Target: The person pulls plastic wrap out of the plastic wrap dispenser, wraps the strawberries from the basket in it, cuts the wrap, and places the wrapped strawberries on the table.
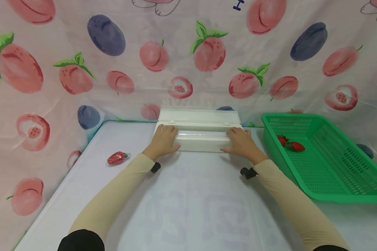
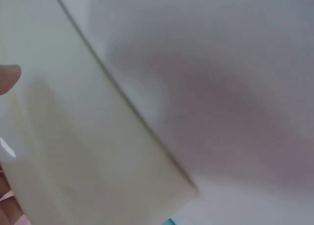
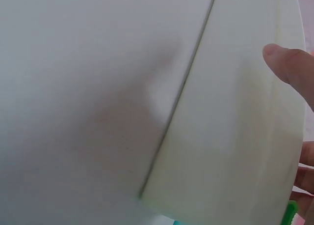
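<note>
A long white cling film dispenser (image 1: pixel 201 144) stands at the back of the table, its lid (image 1: pixel 198 115) raised. Inside lies a roll of clear film (image 1: pixel 204 134). My left hand (image 1: pixel 163 140) grips the dispenser's left end, thumb in front and fingers over the top. At the other end my right hand (image 1: pixel 242 143) holds it the same way. Each wrist view shows a thumb (image 2: pixel 8 78) (image 3: pixel 285 63) against the white front wall, with other fingers partly hidden behind the box. Left of my left hand lies a red strawberry in clear wrap (image 1: pixel 117 158).
On the right stands a green plastic basket (image 1: pixel 342 198) with a strawberry (image 1: pixel 297 146) and another strawberry (image 1: pixel 282 140) inside. A white cloth (image 1: pixel 188 195) covers the table. Behind the dispenser hangs a fruit-print curtain (image 1: pixel 176 31), which also runs along the left side.
</note>
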The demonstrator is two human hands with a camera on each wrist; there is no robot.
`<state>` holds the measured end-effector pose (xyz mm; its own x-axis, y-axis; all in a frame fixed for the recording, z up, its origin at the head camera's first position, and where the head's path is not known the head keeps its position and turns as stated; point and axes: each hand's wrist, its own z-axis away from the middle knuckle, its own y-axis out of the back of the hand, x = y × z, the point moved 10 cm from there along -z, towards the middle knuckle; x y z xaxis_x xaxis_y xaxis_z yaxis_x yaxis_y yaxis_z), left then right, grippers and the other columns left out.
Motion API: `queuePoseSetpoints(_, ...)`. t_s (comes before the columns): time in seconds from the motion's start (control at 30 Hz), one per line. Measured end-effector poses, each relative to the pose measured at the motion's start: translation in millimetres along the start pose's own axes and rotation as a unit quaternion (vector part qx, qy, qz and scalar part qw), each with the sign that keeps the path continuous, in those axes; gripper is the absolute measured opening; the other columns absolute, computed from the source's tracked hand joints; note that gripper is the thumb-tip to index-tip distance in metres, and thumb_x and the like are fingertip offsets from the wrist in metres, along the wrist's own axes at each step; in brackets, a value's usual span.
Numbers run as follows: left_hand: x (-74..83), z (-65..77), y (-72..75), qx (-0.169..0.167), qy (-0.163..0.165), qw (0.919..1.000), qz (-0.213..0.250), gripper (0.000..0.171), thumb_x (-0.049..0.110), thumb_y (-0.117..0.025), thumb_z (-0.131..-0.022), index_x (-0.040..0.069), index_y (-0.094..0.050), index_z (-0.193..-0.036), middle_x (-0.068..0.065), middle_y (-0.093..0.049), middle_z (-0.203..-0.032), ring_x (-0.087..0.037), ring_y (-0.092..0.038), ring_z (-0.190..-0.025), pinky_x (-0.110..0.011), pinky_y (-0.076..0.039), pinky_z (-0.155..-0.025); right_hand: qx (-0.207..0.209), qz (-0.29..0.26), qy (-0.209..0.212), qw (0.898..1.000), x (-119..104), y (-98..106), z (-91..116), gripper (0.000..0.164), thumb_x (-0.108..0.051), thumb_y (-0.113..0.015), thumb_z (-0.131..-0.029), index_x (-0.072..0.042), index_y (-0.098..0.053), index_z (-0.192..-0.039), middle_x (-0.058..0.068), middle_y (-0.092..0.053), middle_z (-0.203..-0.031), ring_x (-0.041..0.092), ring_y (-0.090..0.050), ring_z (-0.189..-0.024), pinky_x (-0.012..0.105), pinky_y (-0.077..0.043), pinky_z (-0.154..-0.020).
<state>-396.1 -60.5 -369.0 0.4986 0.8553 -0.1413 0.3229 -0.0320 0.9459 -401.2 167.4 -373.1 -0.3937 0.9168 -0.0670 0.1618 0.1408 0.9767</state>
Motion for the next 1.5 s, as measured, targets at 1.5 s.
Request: queuePoseSetpoints(1.5,-16.6,-28.6,-0.9,-0.124,0.023,0.9882,0.086,0.058,0.053,-0.059,-0.084,0.011,-0.059,-0.124,-0.009,-0.061,-0.125,-0.026,-0.055,-0.118,-0.050,-0.038,-0.101,-0.126,-0.101,-0.021,0.987,16,0,-24,0.065,-0.051,-0.064,-0.082,0.000,-0.059,-0.121,0.018,-0.062,-0.120,0.031,-0.058,-0.107,0.057,-0.041,-0.095)
